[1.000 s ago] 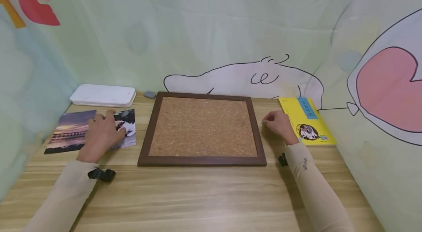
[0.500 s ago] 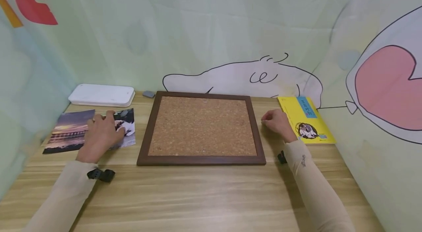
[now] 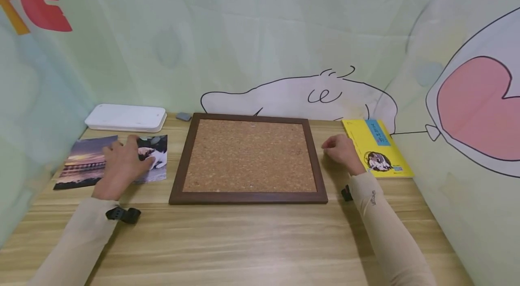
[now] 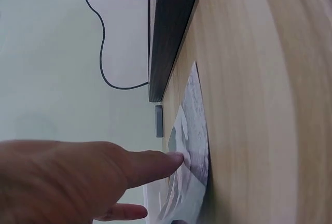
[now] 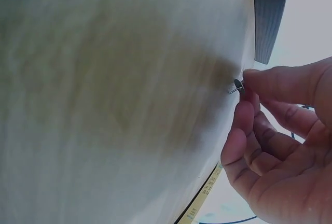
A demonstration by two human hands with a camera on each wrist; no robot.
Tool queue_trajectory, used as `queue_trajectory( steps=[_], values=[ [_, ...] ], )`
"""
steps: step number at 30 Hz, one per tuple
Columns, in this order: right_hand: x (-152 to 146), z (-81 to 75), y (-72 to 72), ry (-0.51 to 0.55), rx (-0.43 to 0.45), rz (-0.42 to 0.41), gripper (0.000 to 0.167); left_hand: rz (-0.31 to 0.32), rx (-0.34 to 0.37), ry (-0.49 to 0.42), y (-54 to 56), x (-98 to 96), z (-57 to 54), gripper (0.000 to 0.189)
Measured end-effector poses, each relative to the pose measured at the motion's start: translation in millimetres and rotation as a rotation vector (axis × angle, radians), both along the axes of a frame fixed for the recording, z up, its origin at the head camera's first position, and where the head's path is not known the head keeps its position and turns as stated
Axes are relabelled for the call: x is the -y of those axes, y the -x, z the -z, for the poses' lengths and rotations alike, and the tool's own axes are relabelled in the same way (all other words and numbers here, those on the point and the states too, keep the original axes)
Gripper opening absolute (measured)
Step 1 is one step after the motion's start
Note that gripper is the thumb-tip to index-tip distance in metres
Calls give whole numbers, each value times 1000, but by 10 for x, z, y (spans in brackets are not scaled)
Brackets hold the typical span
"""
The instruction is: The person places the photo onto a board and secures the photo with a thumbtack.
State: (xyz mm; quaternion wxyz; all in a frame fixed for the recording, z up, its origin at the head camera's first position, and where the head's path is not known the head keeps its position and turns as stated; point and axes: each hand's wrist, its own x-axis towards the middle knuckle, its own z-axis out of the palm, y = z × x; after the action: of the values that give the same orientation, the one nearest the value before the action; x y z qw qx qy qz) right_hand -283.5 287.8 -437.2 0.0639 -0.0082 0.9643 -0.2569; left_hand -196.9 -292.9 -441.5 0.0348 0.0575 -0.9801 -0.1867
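My left hand [image 3: 123, 164] lies over two overlapping photos at the left, its fingers spread. One is a sunset photo [image 3: 86, 164]; the other is a cat photo [image 3: 157, 159], partly hidden under the hand. The left wrist view has the thumb [image 4: 153, 164] at the surface of the cat photo [image 4: 194, 115]. Beside the right edge of a brown-framed corkboard [image 3: 249, 155], my right hand [image 3: 343, 153] pinches a small thumbtack. Close up in the right wrist view, the metal thumbtack [image 5: 238, 85] sits between thumb and forefinger, its pin pointing away from the hand.
Behind the photos stands a white case [image 3: 126, 117], with a small grey block [image 3: 184, 116] to its right. A yellow book [image 3: 379, 150] lies by my right hand. Printed cloth walls [image 3: 243, 42] enclose the wooden table [image 3: 227, 241].
My left hand has shifted slightly left and its fingers have spread wider, so more of the cat photo shows. The right hand has stayed beside the corkboard, barely moving.
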Motion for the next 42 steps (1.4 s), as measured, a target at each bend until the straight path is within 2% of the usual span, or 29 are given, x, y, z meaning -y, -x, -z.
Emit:
queue_trajectory(
  steps=[6,10,14,17,20,25,29,32,36,42],
  values=[
    [10,3,-23,33,2,12,21,3,28,-4,38,117,3,87],
    [16,-10,-52,73,3,35,20,60,71,-34,87,248,-38,83],
    [15,-32,-94,106,3,64,20,118,90,-74,143,383,-82,71],
    [10,-58,-122,126,-13,71,20,131,104,-100,172,456,-107,65],
    [11,-94,-142,138,-57,56,21,108,126,-178,168,483,-129,64],
    [16,-180,-150,146,-132,35,19,48,126,-326,117,399,-192,68],
    [56,-224,-146,156,-181,28,18,20,76,-376,109,309,-295,69],
    [90,-237,-154,164,-217,20,17,20,43,-408,115,260,-376,69],
    [124,-267,-169,174,-256,10,17,25,40,-472,106,176,-469,69],
    [219,-330,-183,188,-281,10,18,49,36,-517,114,5,-569,71]
  ],
)
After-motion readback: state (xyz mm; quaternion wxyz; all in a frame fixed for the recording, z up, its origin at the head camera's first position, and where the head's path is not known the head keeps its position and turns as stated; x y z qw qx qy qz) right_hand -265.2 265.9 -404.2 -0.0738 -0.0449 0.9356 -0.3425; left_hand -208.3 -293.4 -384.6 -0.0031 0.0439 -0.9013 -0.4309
